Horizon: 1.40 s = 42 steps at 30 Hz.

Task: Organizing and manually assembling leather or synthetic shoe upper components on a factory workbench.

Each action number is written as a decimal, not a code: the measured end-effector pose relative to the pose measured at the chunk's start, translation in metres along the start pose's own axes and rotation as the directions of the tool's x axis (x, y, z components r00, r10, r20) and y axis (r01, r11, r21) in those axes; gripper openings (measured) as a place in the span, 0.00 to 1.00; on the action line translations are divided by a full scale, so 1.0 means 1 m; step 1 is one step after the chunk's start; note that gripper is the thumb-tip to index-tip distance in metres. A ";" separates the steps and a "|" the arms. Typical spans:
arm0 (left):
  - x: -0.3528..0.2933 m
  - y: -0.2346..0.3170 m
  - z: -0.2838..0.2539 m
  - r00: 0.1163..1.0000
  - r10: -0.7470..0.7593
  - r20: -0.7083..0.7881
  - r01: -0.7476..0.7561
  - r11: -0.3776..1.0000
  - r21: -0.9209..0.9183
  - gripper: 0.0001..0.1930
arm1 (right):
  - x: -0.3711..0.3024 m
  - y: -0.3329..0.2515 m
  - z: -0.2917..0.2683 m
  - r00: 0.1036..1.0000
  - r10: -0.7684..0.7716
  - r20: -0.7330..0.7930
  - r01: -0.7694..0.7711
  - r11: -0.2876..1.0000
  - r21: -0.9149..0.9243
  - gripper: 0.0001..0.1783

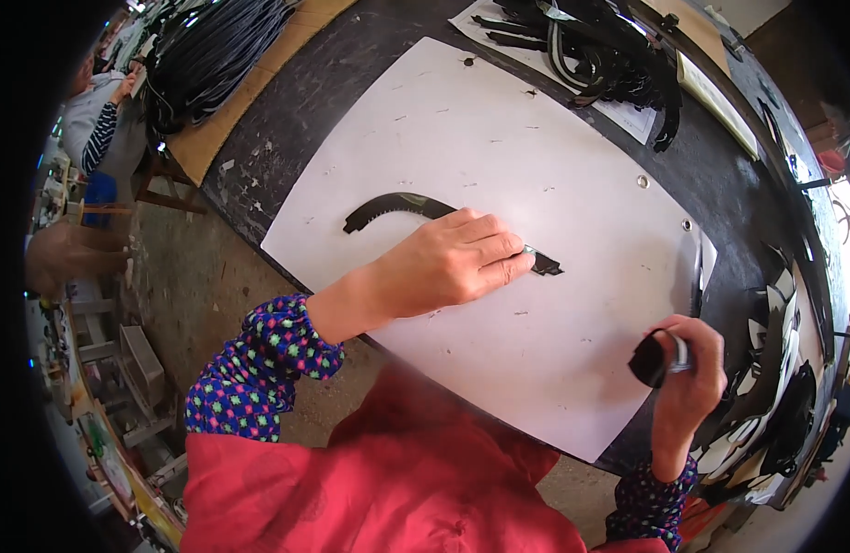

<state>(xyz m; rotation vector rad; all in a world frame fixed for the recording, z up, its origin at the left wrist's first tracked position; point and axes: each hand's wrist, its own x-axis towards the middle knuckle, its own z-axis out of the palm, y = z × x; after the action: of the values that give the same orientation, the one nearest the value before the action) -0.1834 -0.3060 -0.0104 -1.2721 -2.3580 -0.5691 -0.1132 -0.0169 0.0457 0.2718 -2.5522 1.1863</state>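
Observation:
On a white sheet (499, 157) lies a curved black strip (379, 210), with small notches along its inner edge. My left hand (448, 260) covers the strip's middle, its fingers closed on it. The other end of the strip, dark and jagged, pokes out past my fingertips, next to a small shiny spot. Over the sheet's right edge, my right hand (700, 361) is closed round a dark, rounded thing (648, 358) with a pale, shiny band. Its kind does not show, because my fingers hide part of it.
The sheet has metal eyelets (643, 182) and rests on a dark, scuffed table (287, 138). Black strips (600, 55) are heaped at the back, and more cut pieces (766, 387) lie at the right. A bundle of black cords (213, 64) is at the far left, near another person (98, 111).

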 end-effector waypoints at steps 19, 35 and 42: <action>-0.002 0.019 0.012 0.999 0.040 -0.027 -0.043 0.990 -0.132 0.11 | 0.010 -0.005 0.042 0.918 0.086 0.386 -0.015 0.983 -0.184 0.05; 0.001 0.019 0.008 0.999 0.037 0.018 -0.035 0.995 -0.094 0.10 | 0.014 -0.003 0.048 0.926 0.122 0.356 -0.055 0.979 -0.194 0.05; 0.000 0.019 0.007 0.999 0.032 0.031 -0.028 0.995 -0.100 0.10 | 0.014 -0.004 0.048 0.923 0.130 0.362 -0.061 0.979 -0.194 0.05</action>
<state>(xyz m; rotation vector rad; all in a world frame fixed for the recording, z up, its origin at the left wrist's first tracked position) -0.1685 -0.2925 -0.0129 -1.3677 -2.3591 -0.6688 -0.1346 -0.0570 0.0244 0.3640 -3.0147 1.0050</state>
